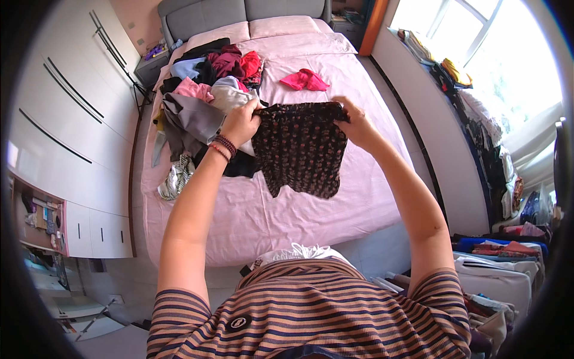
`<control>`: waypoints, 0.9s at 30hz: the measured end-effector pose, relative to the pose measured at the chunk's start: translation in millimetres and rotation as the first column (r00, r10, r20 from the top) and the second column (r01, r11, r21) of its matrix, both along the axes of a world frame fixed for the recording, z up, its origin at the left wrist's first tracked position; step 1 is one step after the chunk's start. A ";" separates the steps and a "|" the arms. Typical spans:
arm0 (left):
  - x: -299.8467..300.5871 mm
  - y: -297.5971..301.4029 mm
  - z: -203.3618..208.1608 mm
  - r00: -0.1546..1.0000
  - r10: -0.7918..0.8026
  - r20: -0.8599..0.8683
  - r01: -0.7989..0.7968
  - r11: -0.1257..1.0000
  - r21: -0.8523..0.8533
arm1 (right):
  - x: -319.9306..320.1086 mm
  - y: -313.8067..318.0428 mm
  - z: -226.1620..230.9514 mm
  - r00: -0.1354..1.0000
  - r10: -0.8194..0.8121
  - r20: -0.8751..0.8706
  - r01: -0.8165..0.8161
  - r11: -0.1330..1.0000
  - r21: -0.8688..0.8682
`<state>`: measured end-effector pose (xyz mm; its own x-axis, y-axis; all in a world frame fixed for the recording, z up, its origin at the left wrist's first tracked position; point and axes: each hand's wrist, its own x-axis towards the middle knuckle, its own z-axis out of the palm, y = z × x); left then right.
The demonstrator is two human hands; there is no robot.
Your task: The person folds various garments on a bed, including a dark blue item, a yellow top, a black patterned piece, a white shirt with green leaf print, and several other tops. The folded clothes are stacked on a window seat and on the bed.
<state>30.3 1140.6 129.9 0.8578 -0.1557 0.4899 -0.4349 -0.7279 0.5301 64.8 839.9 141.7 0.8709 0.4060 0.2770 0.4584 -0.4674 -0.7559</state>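
A pair of dark shorts [302,149] with a small light floral print hangs stretched out above the bed, its waistband uppermost. My left hand [240,124] is closed on one end of the waistband, beaded bracelets around that wrist. At the other end of the same band, my right hand [357,122] grips the corner. Just left of the shorts, a heap of mixed clothes [200,107] in grey, white, pink, red and black lies on the bed. A bright pink garment [305,79] lies apart beyond the shorts.
The bed [359,197] has a pink sheet, with pillows [284,27] at the far end. White wardrobes [72,113] line the left side. More clothes lie along the windowsill [478,125], and folded clothes are piled at the lower right [499,248].
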 end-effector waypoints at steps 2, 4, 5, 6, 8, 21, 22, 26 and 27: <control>8.4 -0.7 -0.7 1.000 0.028 0.013 -0.028 1.000 -0.011 | 11.5 -0.9 1.3 0.993 -0.115 -0.035 0.115 0.993 -0.016; 2.3 0.9 -5.6 0.998 0.026 0.050 -0.025 0.999 -0.025 | 10.9 -5.4 -0.7 0.989 -0.042 0.142 0.045 0.999 -0.018; -6.9 2.0 -11.6 0.997 0.011 0.071 -0.009 0.999 -0.035 | 5.9 -8.4 -4.4 0.968 -0.004 0.252 0.004 1.000 0.000; -17.7 1.8 -20.6 0.992 -0.013 0.128 0.021 0.998 -0.059 | -2.4 -11.8 -10.8 0.962 0.013 0.274 0.006 0.998 -0.068; -46.8 0.9 -48.3 0.995 -0.018 0.097 0.018 1.000 -0.009 | -27.2 -17.9 -34.1 0.977 0.031 0.212 0.012 0.980 -0.197; -230.3 -29.2 -350.0 0.776 -0.039 -0.630 0.034 0.999 -0.021 | -202.1 -25.4 -343.6 0.911 0.020 -0.412 -0.196 0.900 -0.389; -235.8 -30.4 -358.3 0.760 -0.014 -0.650 -0.009 0.999 -0.032 | -206.9 -25.5 -350.9 0.892 0.017 -0.451 -0.211 0.899 -0.384; -205.4 -27.2 -376.5 0.723 0.001 -0.691 -0.165 0.971 -0.172 | -179.0 -20.2 -367.3 0.859 -0.148 -0.489 -0.075 0.910 -0.407; -183.7 -26.3 -380.9 0.698 -0.025 -0.715 -0.257 0.924 -0.282 | -159.5 -16.6 -370.8 0.875 -0.170 -0.454 -0.020 0.923 -0.384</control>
<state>-153.4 1114.4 -250.9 0.9663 0.0213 -0.2567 0.2374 -0.4605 0.8553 -94.7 823.3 -229.1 0.8877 0.3226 -0.3284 0.0444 -0.7702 -0.6363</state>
